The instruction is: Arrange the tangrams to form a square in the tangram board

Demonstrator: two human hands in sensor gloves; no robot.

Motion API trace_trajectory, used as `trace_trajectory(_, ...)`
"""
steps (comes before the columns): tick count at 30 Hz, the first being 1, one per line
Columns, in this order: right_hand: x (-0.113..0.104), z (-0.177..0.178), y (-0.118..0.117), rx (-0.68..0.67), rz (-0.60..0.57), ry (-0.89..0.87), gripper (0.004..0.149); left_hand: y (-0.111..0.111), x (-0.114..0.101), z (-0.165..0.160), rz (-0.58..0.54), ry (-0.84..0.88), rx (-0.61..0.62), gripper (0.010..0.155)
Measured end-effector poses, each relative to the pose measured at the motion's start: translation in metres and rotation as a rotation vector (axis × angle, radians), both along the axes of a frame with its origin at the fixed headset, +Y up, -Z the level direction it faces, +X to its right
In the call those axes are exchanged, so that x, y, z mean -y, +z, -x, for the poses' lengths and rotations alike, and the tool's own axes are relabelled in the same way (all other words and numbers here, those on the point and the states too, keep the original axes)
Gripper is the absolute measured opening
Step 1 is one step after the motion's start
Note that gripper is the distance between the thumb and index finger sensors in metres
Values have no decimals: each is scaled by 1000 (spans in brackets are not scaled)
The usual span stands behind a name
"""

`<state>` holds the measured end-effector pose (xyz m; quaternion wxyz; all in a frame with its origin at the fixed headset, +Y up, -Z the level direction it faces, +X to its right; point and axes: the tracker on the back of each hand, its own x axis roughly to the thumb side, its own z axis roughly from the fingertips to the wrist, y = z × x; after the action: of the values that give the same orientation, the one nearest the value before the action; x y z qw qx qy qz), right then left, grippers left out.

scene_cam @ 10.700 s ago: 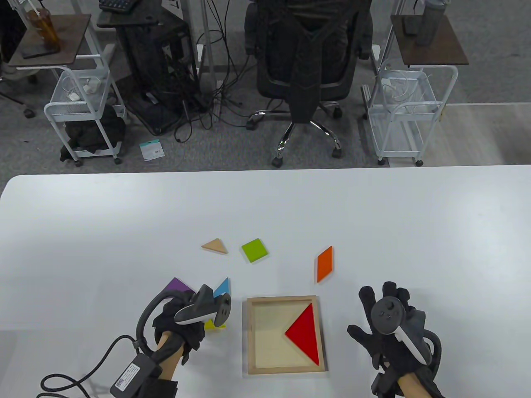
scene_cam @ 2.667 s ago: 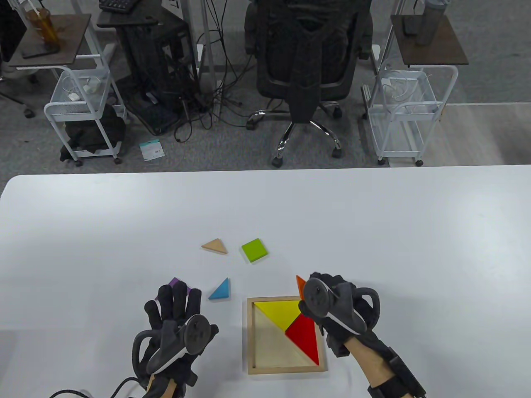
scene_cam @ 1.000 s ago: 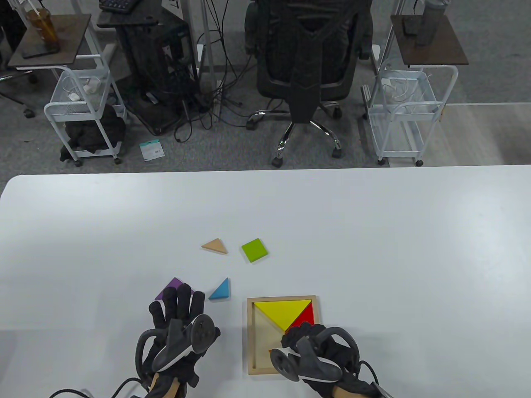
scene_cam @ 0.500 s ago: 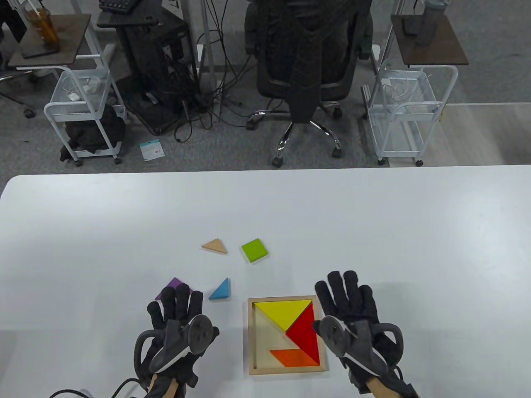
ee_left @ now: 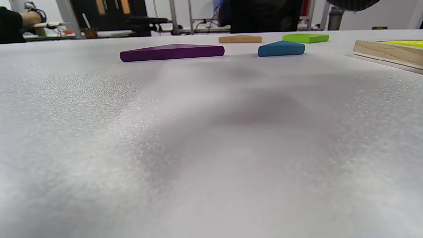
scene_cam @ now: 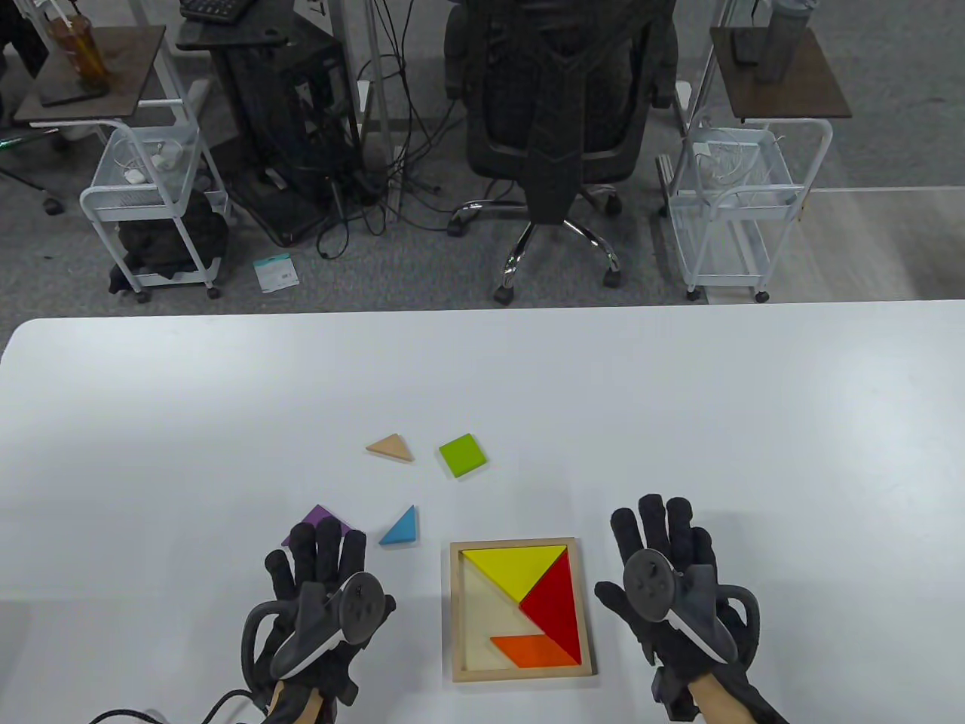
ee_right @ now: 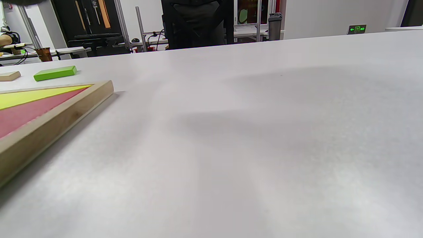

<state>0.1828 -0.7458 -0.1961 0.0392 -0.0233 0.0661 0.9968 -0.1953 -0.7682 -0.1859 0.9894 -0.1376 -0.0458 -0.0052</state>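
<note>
The wooden tangram board (scene_cam: pixel 455 603) lies near the table's front edge and holds a yellow triangle (scene_cam: pixel 513 566), a red triangle (scene_cam: pixel 558 603) and an orange parallelogram (scene_cam: pixel 531 650). Its left half shows bare wood. Loose on the table are a blue triangle (scene_cam: pixel 399 526), a purple triangle (scene_cam: pixel 317 520), a tan triangle (scene_cam: pixel 392 448) and a green square (scene_cam: pixel 462 455). My left hand (scene_cam: pixel 320 562) rests flat left of the board, fingertips over the purple triangle's near edge. My right hand (scene_cam: pixel 663 543) lies flat right of the board, fingers spread, holding nothing.
The wrist views show the purple triangle (ee_left: pixel 172 52), blue triangle (ee_left: pixel 281 48) and board edge (ee_right: pixel 59 115) low across the white tabletop. Beyond the far table edge stand an office chair (scene_cam: pixel 558 113), two wire carts (scene_cam: pixel 143 196) and cables.
My right hand set the orange parallelogram into the board's lower right, let go, and moved out to the right of the board, now flat on the table. The left hand stayed put.
</note>
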Motion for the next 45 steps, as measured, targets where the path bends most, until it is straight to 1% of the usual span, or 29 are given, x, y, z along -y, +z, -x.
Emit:
trace_trajectory(3, 0, 0, 0, -2, 3, -1, 85, -2, -1, -3, -26, -5, 18, 83)
trace_trajectory(6, 1, -1, -1, -4, 6, -8, 85, -12, -8, -12, -84, -40, 72, 82)
trace_trajectory(8, 2, -1, -1, -5, 11, -8, 85, -23, -13, -23, -101, -77, 112, 81)
trace_trajectory(9, 2, -1, -1, -4, 12, -8, 85, -28, -13, -27, -91, -89, 118, 80)
trace_trajectory(12, 2, -2, -1, -5, 22, -17, 85, -53, -14, -44, 7, -164, 150, 79)
trace_trajectory(15, 2, -2, -2, -6, 30, -17, 84, -74, -12, -56, 83, -179, 140, 78)
trace_trajectory(19, 3, -3, -2, -4, 37, -22, 84, -91, -10, -67, 161, -241, 148, 76)
trace_trajectory(26, 3, -2, -2, -10, 46, -18, 84, -103, -5, -73, 213, -286, 145, 69)
trace_trajectory(33, 3, -2, -3, -8, 51, -17, 84, -112, 4, -74, 257, -262, 140, 63)
trace_trajectory(40, 4, -2, -4, -4, 60, -18, 84, -115, 3, -76, 248, -256, 159, 62)
trace_trajectory(45, 5, -2, -4, -5, 70, -12, 84, -117, 3, -76, 252, -249, 167, 58)
